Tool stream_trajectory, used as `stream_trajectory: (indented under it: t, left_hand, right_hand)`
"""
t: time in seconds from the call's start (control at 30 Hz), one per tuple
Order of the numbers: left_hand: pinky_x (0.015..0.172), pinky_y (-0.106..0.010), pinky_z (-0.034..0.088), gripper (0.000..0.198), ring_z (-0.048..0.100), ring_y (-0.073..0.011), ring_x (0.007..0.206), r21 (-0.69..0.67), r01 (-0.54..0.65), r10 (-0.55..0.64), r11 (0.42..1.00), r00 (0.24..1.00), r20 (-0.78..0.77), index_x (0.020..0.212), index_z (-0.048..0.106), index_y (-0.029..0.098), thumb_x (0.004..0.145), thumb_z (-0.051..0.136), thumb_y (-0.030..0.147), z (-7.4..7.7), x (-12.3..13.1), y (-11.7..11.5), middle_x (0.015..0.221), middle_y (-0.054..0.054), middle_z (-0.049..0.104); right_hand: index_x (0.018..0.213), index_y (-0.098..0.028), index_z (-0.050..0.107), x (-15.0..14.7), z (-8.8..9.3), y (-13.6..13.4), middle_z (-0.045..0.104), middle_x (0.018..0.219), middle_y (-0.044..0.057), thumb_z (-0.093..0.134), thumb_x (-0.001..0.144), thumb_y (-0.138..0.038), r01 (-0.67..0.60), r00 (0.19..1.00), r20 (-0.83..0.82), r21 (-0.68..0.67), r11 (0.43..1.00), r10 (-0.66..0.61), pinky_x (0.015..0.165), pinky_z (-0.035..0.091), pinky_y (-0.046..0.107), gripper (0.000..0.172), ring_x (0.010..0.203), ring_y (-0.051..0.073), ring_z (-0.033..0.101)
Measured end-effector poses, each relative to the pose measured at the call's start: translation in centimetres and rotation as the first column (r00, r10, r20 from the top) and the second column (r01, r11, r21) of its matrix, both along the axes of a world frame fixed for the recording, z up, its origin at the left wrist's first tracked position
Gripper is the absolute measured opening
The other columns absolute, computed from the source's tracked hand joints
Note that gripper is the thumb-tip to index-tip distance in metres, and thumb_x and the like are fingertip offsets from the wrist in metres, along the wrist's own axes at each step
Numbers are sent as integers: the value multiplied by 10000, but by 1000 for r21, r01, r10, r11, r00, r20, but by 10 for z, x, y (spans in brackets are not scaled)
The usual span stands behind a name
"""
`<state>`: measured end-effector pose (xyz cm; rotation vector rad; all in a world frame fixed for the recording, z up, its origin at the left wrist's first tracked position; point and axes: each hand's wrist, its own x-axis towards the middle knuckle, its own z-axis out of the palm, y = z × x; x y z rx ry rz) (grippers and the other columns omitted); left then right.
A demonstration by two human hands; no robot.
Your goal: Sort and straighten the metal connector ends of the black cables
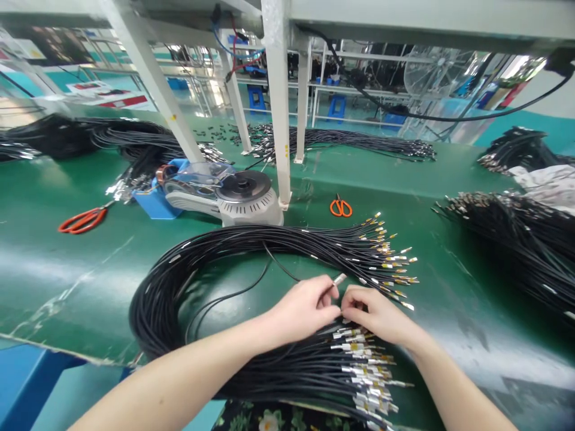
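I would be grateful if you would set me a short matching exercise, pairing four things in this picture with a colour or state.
Things:
1. Left hand
2. Front cable bundle
3. Round-topped machine
4. Smaller scissors

Descriptions:
A. Orange-handled
B. Pale-bodied and black-topped
C. Holding a white-tipped cable end
D. Black and bent in a curve

Pairs: 1-C, 2-D, 3-B, 4-A

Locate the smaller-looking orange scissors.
In the head view, the scissors lie right of the central white post, on the green table beyond the curved cable bundle.
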<state>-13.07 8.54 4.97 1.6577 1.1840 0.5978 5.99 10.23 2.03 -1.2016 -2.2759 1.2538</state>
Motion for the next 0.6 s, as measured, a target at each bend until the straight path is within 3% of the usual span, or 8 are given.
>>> stream_trajectory:
  t: [0.07, 0.17, 0.3, 0.4, 0.5, 0.6]
  left_hand:
    - [556, -209, 351, 160, 449, -107, 626, 82, 64, -45, 995, 977, -209, 782, 542, 172, 636, 564, 234, -6, 5, -2, 702, 23, 501]
    - [546, -204, 341, 265, 474, -113, 633, 9, 125, -117, 992, 950, -291, 835, 565, 177, 591, 609, 269, -6, -2, 3, 728, 26, 539]
    - [485, -190, 307, 231, 466, -91, 534, -189, 148, -187, 971, 961, -204, 811, 579, 164, 600, 585, 258, -10, -10, 11, 583, 57, 541]
    - [472, -183, 302, 135, 441, -79, 509, -215, 152, -181, 965, 976, -120, 689, 576, 147, 623, 564, 264, -18, -8, 9, 529, 57, 517]
    - [456, -181, 336, 163, 450, -80, 490, -266, 86, -104, 960, 993, -53, 604, 520, 141, 652, 538, 295, -26, -2, 3, 522, 42, 505]
    - [428, -189, 387, 163, 475, -93, 491, -366, 22, -13, 930, 1000, 28, 623, 496, 146, 666, 506, 303, -30, 3, 0, 556, 23, 519]
  right_hand:
    - [674, -163, 536, 0, 1, -3, 534, 679, -11, 489, 775, -156, 42, 999, -27, -39, 998, -43, 552, 354, 213, 111, 610, 112, 462]
    - [704, -167, 533, -1, 1, -6, 535, 657, -13, 473, 798, -198, 86, 995, -41, -81, 993, -89, 529, 342, 215, 116, 596, 115, 458]
    - [702, -165, 521, -3, -1, -7, 510, 620, -15, 460, 809, -221, 106, 989, -90, -117, 987, -117, 521, 339, 215, 136, 581, 114, 445]
    - [705, -164, 519, -3, -3, -7, 492, 608, -18, 458, 815, -237, 127, 983, -119, -133, 983, -143, 517, 340, 213, 145, 573, 113, 444]
    - [708, -167, 523, -2, -4, -6, 485, 595, -21, 458, 825, -248, 136, 983, -110, -107, 985, -148, 513, 344, 211, 157, 561, 112, 446]
    - [675, -167, 534, -1, -4, -6, 504, 604, -7, 415, 863, -258, 93, 993, -70, 25, 995, -91, 536, 353, 218, 241, 576, 116, 455]
